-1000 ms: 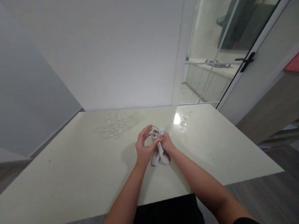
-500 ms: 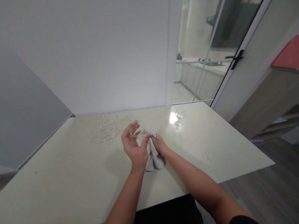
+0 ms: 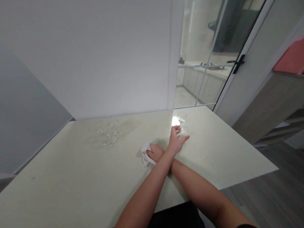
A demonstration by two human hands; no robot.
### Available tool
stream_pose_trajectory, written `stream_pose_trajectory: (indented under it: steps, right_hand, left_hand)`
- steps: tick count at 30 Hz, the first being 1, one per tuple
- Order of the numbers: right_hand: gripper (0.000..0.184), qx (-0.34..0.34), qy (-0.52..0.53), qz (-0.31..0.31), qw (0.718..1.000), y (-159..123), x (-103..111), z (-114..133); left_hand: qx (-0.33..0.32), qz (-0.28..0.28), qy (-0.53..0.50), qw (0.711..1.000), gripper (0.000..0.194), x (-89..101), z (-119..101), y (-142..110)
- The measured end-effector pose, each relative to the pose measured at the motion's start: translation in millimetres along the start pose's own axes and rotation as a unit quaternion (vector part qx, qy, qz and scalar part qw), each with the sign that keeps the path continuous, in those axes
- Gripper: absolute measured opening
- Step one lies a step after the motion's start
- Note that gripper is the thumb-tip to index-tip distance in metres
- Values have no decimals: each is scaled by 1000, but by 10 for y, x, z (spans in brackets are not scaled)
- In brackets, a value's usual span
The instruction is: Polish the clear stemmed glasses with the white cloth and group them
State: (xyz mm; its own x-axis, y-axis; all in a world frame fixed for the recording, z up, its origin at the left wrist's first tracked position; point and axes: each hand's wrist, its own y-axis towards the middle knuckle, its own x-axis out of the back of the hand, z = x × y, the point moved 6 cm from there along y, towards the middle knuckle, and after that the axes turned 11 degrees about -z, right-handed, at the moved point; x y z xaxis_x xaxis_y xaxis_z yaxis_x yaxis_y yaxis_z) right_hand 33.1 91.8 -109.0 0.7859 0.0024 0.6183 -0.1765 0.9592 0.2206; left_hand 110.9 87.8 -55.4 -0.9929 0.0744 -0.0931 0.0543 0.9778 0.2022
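Note:
My left hand (image 3: 177,140) reaches across to the right, its thumb and fingers curved around a clear stemmed glass (image 3: 185,129). The stem and foot of this glass are mostly hidden by the fingers. Just behind it on the table stands a second clear stemmed glass (image 3: 182,116). My right hand (image 3: 156,152) is closed on a white cloth (image 3: 145,155), low over the middle of the table, with the left forearm crossing above the right wrist. Off to the left stands a group of several clear glasses (image 3: 109,134), apart from both hands.
The pale table (image 3: 69,186) meets a white wall panel (image 3: 118,54) at its far edge. A glazed door with a black handle (image 3: 239,63) is at the back right. Beyond the table's right side stands a wooden shelf unit (image 3: 275,97) bearing a red item (image 3: 293,57).
My left hand has carried the glass from the middle to the right, beside the standing glass. My right hand has moved slightly left with the cloth, and my forearms are now crossed.

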Motion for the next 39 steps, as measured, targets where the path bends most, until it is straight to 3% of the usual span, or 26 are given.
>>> stream_pose_trajectory:
  steps: [5,9,11,14,16,18,27,35,39]
  right_hand:
    - [17,23,-91,17,995,-2,-16,12]
    - [19,29,-106,17,994,-23,1,29]
    - [19,34,-106,19,994,-35,12,51]
    - [18,37,-105,9,994,-49,43,83]
    - [18,38,-104,2,994,-58,66,99]
    - [19,47,-97,2,994,-69,85,119]
    - [19,67,-87,14,994,-58,86,125]
    - [18,51,-79,12,996,-18,56,54]
    - [17,42,-69,9,997,-7,55,40]
  left_hand:
    - [-22,18,31,999,58,-41,54,6]
    - [-25,31,171,985,69,-29,57,-85]
    - [-20,55,307,950,74,-5,35,-184]
    - [-41,124,496,858,67,9,-22,-377]
    - [-73,178,555,809,60,-24,-50,-504]
    - [-105,217,571,785,60,-80,-59,-597]
    - [-125,309,542,771,64,-300,78,-510]
    - [-130,313,538,772,65,-389,241,-309]
    - [-132,311,531,777,76,-403,324,-239]
